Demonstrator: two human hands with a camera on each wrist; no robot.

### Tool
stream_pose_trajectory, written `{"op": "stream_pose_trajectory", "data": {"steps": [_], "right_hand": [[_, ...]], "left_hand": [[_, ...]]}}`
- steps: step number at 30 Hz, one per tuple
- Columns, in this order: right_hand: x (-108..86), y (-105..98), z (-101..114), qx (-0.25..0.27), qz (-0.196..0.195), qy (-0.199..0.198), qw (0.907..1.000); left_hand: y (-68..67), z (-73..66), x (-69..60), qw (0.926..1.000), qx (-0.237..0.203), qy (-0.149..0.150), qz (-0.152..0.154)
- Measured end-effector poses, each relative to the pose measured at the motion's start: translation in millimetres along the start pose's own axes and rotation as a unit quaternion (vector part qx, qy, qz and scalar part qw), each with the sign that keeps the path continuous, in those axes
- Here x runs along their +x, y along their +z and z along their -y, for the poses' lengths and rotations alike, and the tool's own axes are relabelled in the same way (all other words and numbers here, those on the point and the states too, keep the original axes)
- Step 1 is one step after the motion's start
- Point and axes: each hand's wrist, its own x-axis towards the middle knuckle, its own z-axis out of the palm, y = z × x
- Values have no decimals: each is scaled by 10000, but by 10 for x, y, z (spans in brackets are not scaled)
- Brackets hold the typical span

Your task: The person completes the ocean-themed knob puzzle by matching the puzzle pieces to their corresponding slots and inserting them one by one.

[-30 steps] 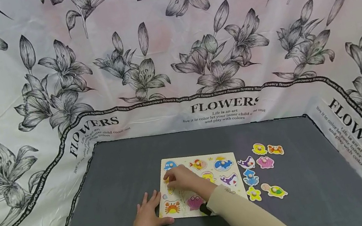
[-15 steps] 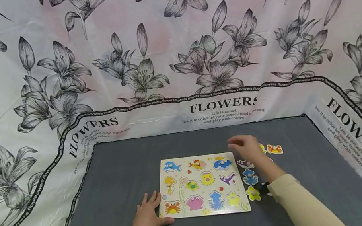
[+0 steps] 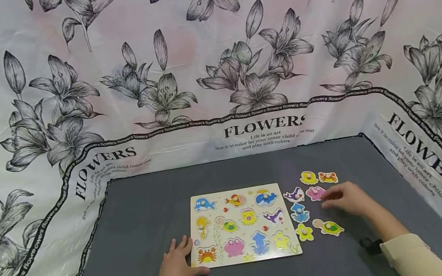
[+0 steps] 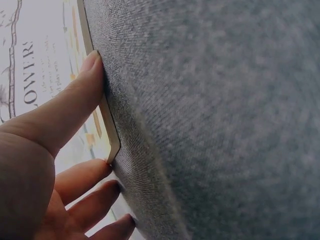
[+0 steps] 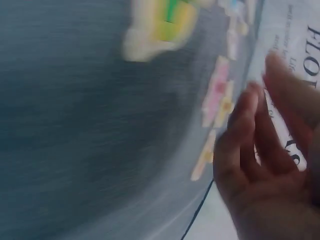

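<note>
A wooden sea-animal puzzle board point(image 3: 237, 230) lies on the table. My left hand point(image 3: 176, 266) rests at its near-left corner, fingers spread; in the left wrist view the thumb point(image 4: 80, 95) lies along the board's edge. Knobs show on the dolphin point(image 3: 204, 204), fish point(image 3: 235, 200) and blue whale point(image 3: 265, 198) along the top row; a seahorse point(image 3: 203, 227) sits below. My right hand point(image 3: 349, 199) hovers beside the pink shell piece point(image 3: 314, 193), fingers loosely bent, holding nothing. In the right wrist view a gap shows between thumb and fingers.
Right of the board lie loose pieces: octopus point(image 3: 308, 178), crab point(image 3: 327, 177), purple whale point(image 3: 294, 195), squid point(image 3: 300, 213), star point(image 3: 304, 232) and turtle point(image 3: 328, 227). A flower-printed cloth point(image 3: 264, 132) stands behind and beside the grey table point(image 3: 147, 195).
My right hand has left the seahorse on the board and travelled right, past the board, to beside the loose pieces. My left hand has stayed at the board's corner. The head view has shifted slightly.
</note>
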Motion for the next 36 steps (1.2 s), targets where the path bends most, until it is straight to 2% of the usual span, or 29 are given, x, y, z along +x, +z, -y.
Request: {"op": "stream_pose_trajectory", "data": {"steps": [3,5,9,13,15,18,22,25,28,31,36], "right_hand": [[-186,71,-22,271,546,-329,9976],[-291,135,-15,381,715,-303,9963],[-391,228,0,306,704,-130,9970],[-382,250,104,67,295,17,9995],[-326,272,262,-10,-2,15,10000],[-151,414,652,51,-322,-145,9994],[163,829,1234,470,-261,-600,9968],[376,1198,1558,664,-64,-827,9943],[538,1527,1735,442,201,-877,9950],[630,1767,1797,196,475,-819,9953],[679,1925,1843,5,467,-837,9954]], "left_hand": [[-6,8,-13,10000,-53,13,-18],[-5,9,-15,10000,-56,39,-40],[-6,15,-13,9999,-70,82,-78],[-18,17,-15,9999,-84,72,-27],[-30,20,-17,10000,-75,40,-3],[-47,29,-20,10000,-75,-8,-12],[-54,49,-21,10000,-39,-22,-44],[-40,52,-12,10000,-14,-22,-34],[-21,36,-9,10000,-18,-24,-3],[-7,11,-10,10000,-40,2,23],[1,-25,-6,10000,-36,22,7]]}}
